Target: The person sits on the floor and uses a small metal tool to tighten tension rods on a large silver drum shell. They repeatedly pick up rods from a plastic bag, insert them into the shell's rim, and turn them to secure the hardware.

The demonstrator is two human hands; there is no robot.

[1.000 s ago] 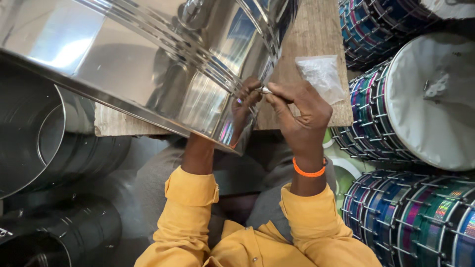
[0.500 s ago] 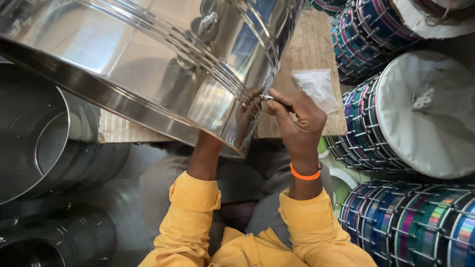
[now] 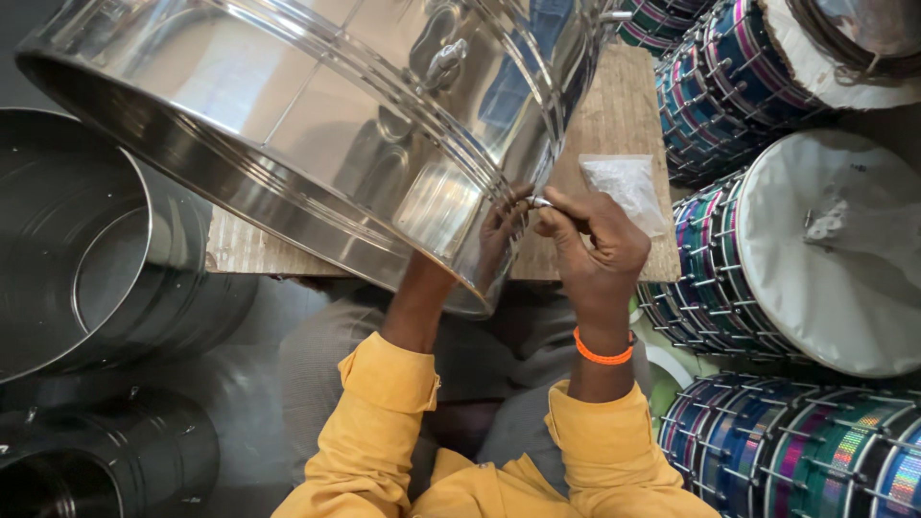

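A large shiny steel drum shell [image 3: 317, 125] lies tilted on a wooden board [image 3: 614, 125] in front of me. My left hand [image 3: 501, 230] reaches inside the shell's near rim and presses against its inner wall, partly hidden by the metal. My right hand [image 3: 600, 245], with an orange band at the wrist, stays outside the rim and pinches a small metal tool [image 3: 542, 202] whose tip touches the shell's edge. Both sleeves are yellow.
A small clear plastic bag [image 3: 628, 187] lies on the board beside my right hand. Finished drums with colourful shiny bands and white heads [image 3: 815, 249] stack at the right. More bare steel shells [image 3: 86, 259] stand at the left and lower left.
The view has shifted slightly, so the shell and board sit a little lower in frame. My hands stay at the same spot on the rim, the right still holding the tool.
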